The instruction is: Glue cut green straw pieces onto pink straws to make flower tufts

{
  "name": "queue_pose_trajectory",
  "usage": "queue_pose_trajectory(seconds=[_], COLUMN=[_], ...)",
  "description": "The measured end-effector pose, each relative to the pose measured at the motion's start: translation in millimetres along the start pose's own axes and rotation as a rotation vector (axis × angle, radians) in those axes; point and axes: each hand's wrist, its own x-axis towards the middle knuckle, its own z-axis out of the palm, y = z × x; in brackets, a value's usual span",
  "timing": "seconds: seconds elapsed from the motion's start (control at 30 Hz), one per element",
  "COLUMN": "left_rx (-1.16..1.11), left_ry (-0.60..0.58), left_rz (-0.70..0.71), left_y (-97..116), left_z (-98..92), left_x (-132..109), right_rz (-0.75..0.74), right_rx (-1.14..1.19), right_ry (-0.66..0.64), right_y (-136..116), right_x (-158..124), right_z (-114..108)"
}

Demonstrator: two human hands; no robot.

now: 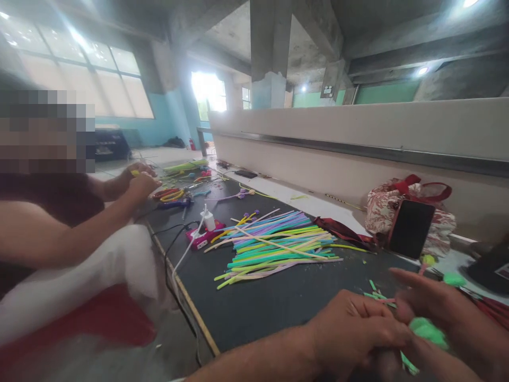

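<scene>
At the lower right, my left hand (358,331) has its fingers pressed together round something I cannot make out. My right hand (449,313) is beside it with the index finger stretched out; its other fingers are partly hidden. A fluffy green piece (428,332) shows between the hands. Short green stem pieces (409,364) lie below them, and more cut bits (373,286) are behind. Left of my hands, a pile of coloured fuzzy stems (278,248) covers the middle of the dark table (254,313).
A phone (411,228) leans against a patterned bag (382,204) at the right. A pink power strip (202,236) with cables sits near the left edge. Pliers (170,195) lie farther back. On the left, a seated person's hands (143,180) hold a small yellow piece.
</scene>
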Motion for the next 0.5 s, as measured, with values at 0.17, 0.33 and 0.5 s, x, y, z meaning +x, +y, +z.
queue_pose_trajectory(seconds=[0.17, 0.33, 0.5], left_rx=[0.000, -0.010, -0.013], left_ry=[0.001, -0.017, -0.011], left_rz=[0.011, -0.008, -0.020], left_y=[1.2, 2.0, 6.8], left_z=[0.6, 1.0, 2.6], left_x=[-2.0, -2.0, -4.6], right_rz=[0.013, 0.027, 0.108], right_rx=[0.003, 0.016, 0.135], right_ry=[-0.153, -0.119, -0.147], right_y=[-8.7, -13.3, -13.6], right_x=[-5.1, -5.4, -6.9], right_z=[-3.7, -3.2, -2.3])
